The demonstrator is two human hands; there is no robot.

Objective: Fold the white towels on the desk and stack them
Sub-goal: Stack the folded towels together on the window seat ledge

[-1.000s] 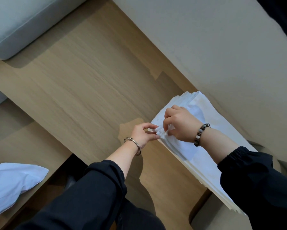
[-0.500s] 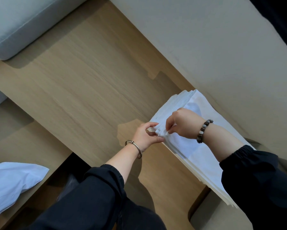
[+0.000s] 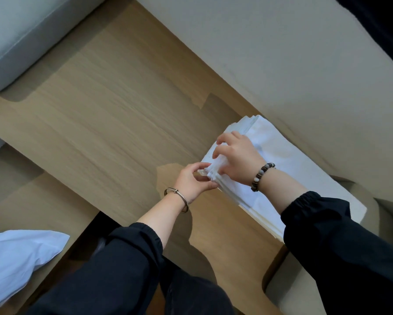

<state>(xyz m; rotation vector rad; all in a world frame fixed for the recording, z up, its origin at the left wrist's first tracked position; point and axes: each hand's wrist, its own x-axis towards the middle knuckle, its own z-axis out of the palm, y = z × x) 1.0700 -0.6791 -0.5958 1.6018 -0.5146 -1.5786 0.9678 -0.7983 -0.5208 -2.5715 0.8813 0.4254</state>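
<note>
Both forearms reached forward and the hands met almost touching. Left hand (image 3: 192, 181) lay palm-inward, its thumb and curled fingers pinching the bunched towel corner (image 3: 211, 172). Right hand (image 3: 238, 159) sat knuckles-up just beyond it, fingers curled down and gripping the same corner from above.

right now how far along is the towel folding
Done: nothing that shows; no separate folded stack lies on the light wooden desk. In hand: the left hand and right hand both pinch the bunched edge of the top layers of the flat pile of white cloth towels by the wall. Left: apparently folding and stacking all of them.
</note>
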